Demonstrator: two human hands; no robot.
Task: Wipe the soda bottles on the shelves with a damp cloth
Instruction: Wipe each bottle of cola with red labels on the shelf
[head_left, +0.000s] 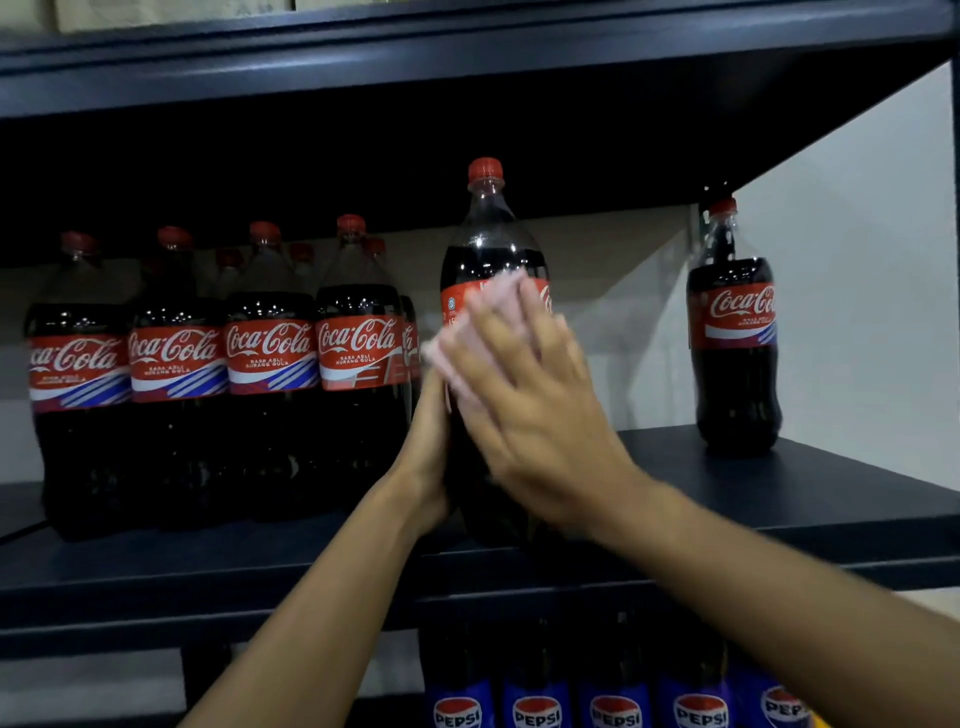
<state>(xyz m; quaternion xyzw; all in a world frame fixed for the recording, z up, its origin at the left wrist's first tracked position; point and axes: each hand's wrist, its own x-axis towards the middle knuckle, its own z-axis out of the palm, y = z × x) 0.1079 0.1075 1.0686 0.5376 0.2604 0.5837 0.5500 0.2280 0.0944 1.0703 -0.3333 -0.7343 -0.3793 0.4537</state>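
Held bottle (485, 249): large cola bottle, red cap, upright at the front edge of the dark shelf (779, 499), in the gap between a row on the left and a single bottle on the right.

Right hand (535, 415): blurred. Its fingers (530, 322) are spread and nearly straight, flat over the bottle's red label, pressing a pale cloth (441, 358) onto it. The cloth shows past the fingertips, above and to their left.

Left hand (428, 452): laid against the bottle's lower left flank, seen edge-on. We cannot tell whether its fingers curl behind the bottle.

Writing: the held bottle's label is mostly covered. We read "Coca-Cola" and "RASA ASLI KURANG GULA" on the row of four front bottles (270, 364); further caps show behind them. The lone bottle (735, 353), well apart at right, carries the same label. On the shelf below, blue-labelled bottles (613, 696) read "PEPSI".
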